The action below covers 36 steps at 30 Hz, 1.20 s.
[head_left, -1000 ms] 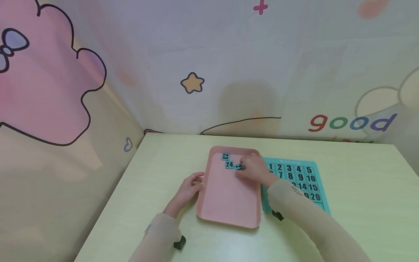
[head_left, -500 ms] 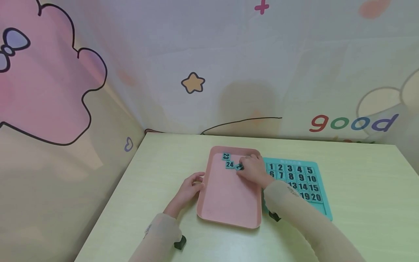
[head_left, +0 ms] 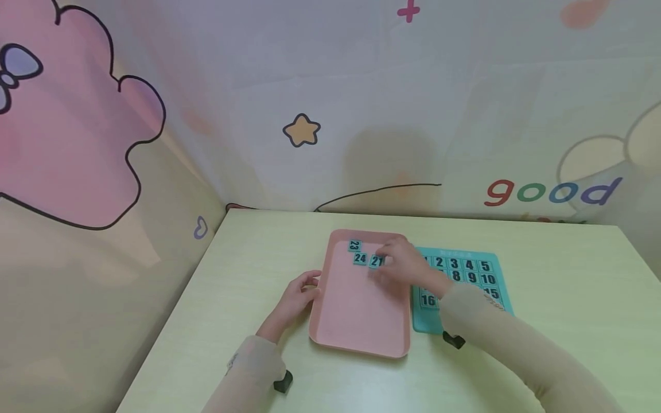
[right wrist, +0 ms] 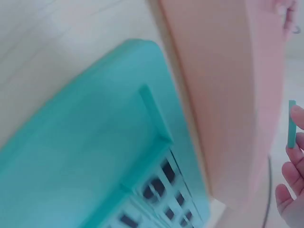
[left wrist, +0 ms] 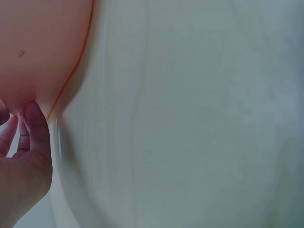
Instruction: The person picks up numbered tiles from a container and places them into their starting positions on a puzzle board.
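Observation:
My right hand (head_left: 404, 263) reaches over the far right part of the pink tray (head_left: 356, 315). Its thumb and fingers pinch a teal number tile, 21 (head_left: 376, 261), by its ends; the right wrist view shows this tile (right wrist: 292, 124) edge-on between the fingertips. Beside it in the tray lie tile 24 (head_left: 360, 258) and tile 23 (head_left: 354, 245), the latter turned sideways. At the tray's left edge my left hand (head_left: 295, 299) holds the rim, thumb tip against the outer wall (left wrist: 52, 57) in the left wrist view.
A teal number board (head_left: 427, 325) lies close along the tray's right side, partly under my right forearm. Rows of numbered tiles fill its upper part; a bare recess (right wrist: 85, 137) shows along its near end. A printed cloth wall (head_left: 330, 172) stands behind the table.
Tile 21 has turned so its number reads nearly upright. My right fingers have spread a little and the forearm has shifted right. The left hand stays at the tray.

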Available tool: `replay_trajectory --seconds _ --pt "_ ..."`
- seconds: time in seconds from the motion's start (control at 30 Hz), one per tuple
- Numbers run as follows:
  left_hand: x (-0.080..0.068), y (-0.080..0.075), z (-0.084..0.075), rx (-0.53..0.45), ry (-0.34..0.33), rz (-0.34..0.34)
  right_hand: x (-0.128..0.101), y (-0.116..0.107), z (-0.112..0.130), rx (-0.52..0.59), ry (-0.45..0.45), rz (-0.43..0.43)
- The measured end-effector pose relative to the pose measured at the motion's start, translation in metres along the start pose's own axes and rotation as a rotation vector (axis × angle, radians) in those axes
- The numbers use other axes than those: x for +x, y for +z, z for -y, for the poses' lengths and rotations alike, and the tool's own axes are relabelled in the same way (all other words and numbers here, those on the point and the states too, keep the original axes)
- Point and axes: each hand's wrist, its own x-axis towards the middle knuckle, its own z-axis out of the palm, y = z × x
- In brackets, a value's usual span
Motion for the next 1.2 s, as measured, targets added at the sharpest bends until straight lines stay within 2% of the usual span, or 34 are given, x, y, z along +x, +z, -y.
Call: replay_trajectory --seconds 0.13,0.3,0.53,0.67,0.83,0.9,1.07,1.2 --pt "-0.001 0.000 -0.002 -0.001 -0.003 -0.004 -0.015 -0.022 -0.002 0.053 -0.022 -0.012" --pt "-0.001 0.000 -0.001 0.012 0.007 -0.007 -0.036 -0.043 -0.011 0.062 -0.004 -0.022" --pt "0.000 -0.001 0.000 0.020 0.012 0.003 -0.069 -0.055 -0.023 0.052 -0.007 -0.002" --pt "-0.001 -0.001 -0.004 0.005 0.009 0.015 -0.087 -0.050 -0.029 0.044 -0.004 -0.006" --pt "-0.011 0.000 -0.020 0.019 0.016 0.020 -0.103 -0.033 -0.034 0.043 0.012 0.015" --pt "-0.010 0.001 -0.018 0.026 0.015 0.005 -0.107 -0.025 -0.037 0.033 0.019 0.024" --pt "0.002 0.001 0.000 0.019 0.004 -0.013 -0.116 -0.012 -0.043 0.003 0.023 0.047" --pt "0.001 0.000 -0.002 0.005 -0.017 0.011 -0.120 -0.006 -0.044 -0.029 0.028 0.070"
